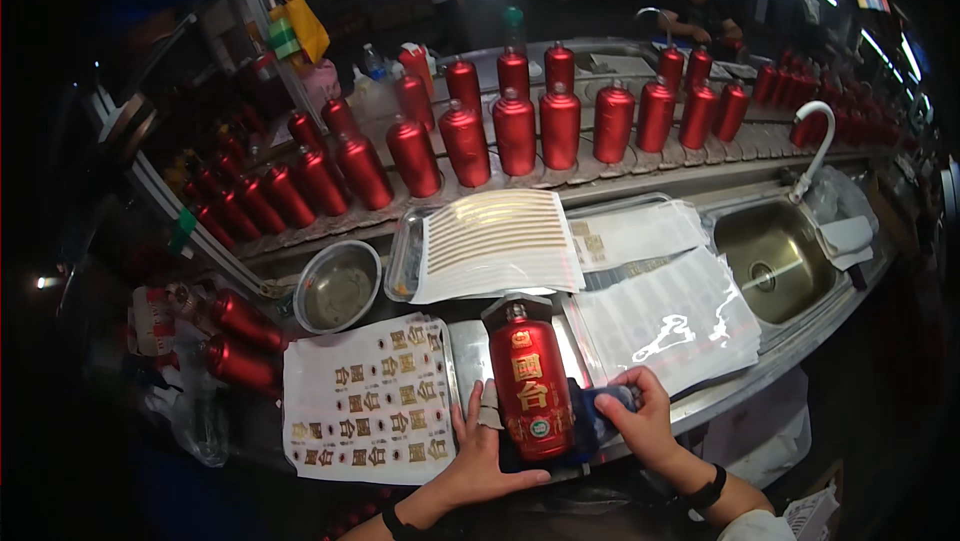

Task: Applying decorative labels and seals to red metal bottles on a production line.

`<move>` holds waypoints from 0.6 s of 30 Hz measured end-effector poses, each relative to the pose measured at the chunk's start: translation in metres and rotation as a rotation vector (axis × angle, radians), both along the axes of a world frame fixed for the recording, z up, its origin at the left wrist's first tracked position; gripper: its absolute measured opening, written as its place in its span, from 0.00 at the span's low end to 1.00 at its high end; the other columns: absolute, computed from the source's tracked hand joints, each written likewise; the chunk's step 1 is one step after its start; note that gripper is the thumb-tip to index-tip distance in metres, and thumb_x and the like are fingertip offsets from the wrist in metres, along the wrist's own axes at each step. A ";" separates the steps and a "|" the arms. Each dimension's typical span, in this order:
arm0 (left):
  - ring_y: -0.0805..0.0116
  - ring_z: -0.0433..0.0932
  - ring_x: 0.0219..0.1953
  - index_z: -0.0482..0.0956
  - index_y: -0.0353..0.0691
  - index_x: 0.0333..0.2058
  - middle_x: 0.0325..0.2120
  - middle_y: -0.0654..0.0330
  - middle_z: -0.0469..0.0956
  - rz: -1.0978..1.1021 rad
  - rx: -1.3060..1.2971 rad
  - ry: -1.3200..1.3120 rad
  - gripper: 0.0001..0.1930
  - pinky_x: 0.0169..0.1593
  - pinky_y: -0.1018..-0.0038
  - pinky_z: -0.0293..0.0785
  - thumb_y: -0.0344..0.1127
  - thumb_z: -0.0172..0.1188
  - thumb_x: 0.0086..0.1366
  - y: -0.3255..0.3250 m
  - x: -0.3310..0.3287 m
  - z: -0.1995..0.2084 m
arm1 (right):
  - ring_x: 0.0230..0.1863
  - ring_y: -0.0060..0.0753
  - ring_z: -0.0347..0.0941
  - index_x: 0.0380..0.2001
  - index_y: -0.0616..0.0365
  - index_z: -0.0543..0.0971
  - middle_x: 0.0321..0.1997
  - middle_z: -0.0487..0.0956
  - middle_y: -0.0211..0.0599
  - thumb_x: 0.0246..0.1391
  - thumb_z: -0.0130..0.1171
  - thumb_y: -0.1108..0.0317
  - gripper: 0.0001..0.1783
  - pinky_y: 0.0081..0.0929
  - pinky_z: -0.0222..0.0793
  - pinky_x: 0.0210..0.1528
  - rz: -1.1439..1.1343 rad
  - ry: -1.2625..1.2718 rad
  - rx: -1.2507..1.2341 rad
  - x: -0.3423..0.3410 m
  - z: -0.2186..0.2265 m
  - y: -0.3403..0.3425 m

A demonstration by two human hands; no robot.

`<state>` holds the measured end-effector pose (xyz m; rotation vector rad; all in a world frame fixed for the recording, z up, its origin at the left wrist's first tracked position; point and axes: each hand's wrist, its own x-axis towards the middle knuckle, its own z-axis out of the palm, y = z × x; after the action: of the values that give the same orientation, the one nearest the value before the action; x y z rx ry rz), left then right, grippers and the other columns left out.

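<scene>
In the head view, the red bottle (530, 381) was laid between the two hands, face up with its neck pointing away from the fingertips, presumably so that its gold lettering could be reached. The left hand (480, 463) was set along its left flank, fingers spread and thumb stretched across near the base, seemingly to steady it; whether it was pressed firmly could not be told. By the right hand (648, 423), a dark blue cloth (600, 413) was pinched between thumb and fingers against the bottle's right side. The sheet of gold characters (365, 403) was placed left of the left fingers, and the white sheets (675, 326) were stacked beyond the right ones, likely for easy reach. The left forearm was angled in from below, wrist low; the right was brought in from the lower right, its wrist bent inward.
</scene>
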<state>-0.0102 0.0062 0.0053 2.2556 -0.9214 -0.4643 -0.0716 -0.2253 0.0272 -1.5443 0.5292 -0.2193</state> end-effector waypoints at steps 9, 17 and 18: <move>0.41 0.44 0.69 0.39 0.35 0.68 0.66 0.43 0.50 0.200 -0.112 -0.191 0.68 0.68 0.42 0.31 0.60 0.76 0.40 -0.018 0.002 -0.022 | 0.74 0.31 0.48 0.71 0.60 0.51 0.73 0.57 0.39 0.53 0.63 0.74 0.47 0.29 0.43 0.72 0.647 -0.079 0.316 -0.039 -0.030 0.000; 0.45 0.53 0.65 0.46 0.31 0.68 0.58 0.44 0.60 0.232 -0.408 0.100 0.65 0.67 0.51 0.42 0.51 0.79 0.39 -0.006 0.002 0.016 | 0.54 0.20 0.70 0.61 0.60 0.70 0.57 0.75 0.31 0.56 0.62 0.67 0.30 0.21 0.63 0.59 1.112 0.239 0.542 -0.026 -0.031 0.010; 0.45 0.53 0.65 0.46 0.31 0.68 0.58 0.44 0.60 0.239 -0.408 0.108 0.65 0.67 0.51 0.42 0.51 0.79 0.39 -0.006 0.000 0.020 | 0.52 0.19 0.70 0.55 0.60 0.75 0.52 0.77 0.29 0.56 0.62 0.66 0.23 0.21 0.62 0.58 1.169 0.152 0.443 -0.026 -0.028 0.010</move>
<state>-0.0106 0.0004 0.0257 1.9149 -0.6157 -0.2590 -0.0981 -0.2155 -0.0006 -1.2141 -0.2579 0.8604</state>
